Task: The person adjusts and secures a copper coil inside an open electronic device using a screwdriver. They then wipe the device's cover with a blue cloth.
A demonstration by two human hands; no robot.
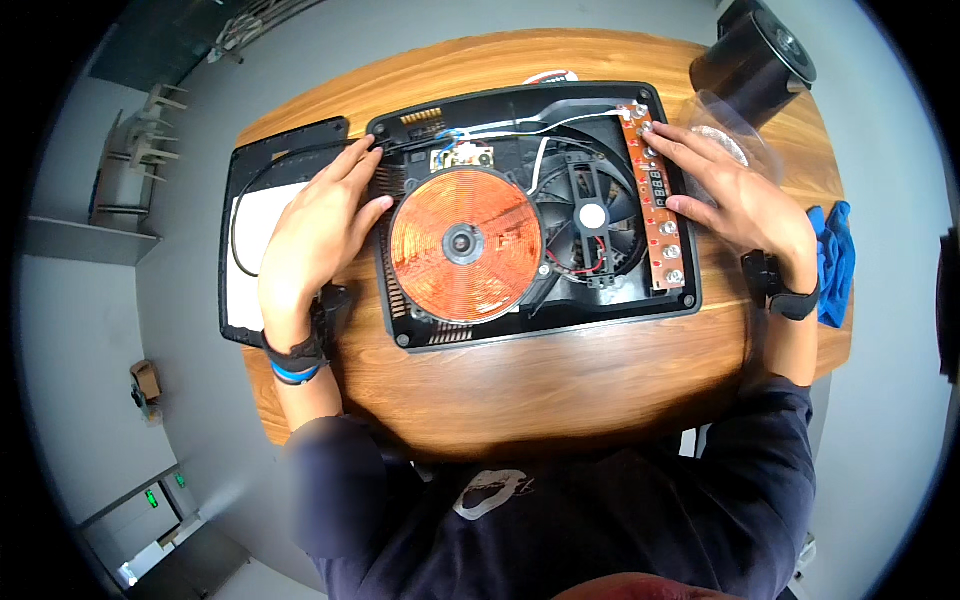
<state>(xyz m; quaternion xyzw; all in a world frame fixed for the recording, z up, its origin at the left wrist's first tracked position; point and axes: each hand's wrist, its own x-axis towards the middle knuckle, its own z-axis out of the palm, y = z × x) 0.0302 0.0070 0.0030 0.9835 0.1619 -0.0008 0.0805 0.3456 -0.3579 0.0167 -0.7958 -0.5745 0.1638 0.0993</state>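
An opened black induction cooker base (540, 311) holds a round copper coil (425, 245), a black fan (568, 230), white wires and an orange button board (665, 240) with a display. My left hand (320, 215) rests with fingers apart at the base's upper left edge, near a black cable. My right hand (735, 200) has its fingers spread over the base's right edge, fingertips at the button board. A separate black panel (238, 180) with a white sheet on it lies to the left, partly under my left hand and forearm.
The wooden table (540, 380) has rounded sides. A black cylindrical container (735, 75) stands at the back right beside a clear plastic bag (765, 160). A blue cloth (833, 265) lies at the right edge. White stools (160, 130) and a small cardboard box (145, 380) are off to the left.
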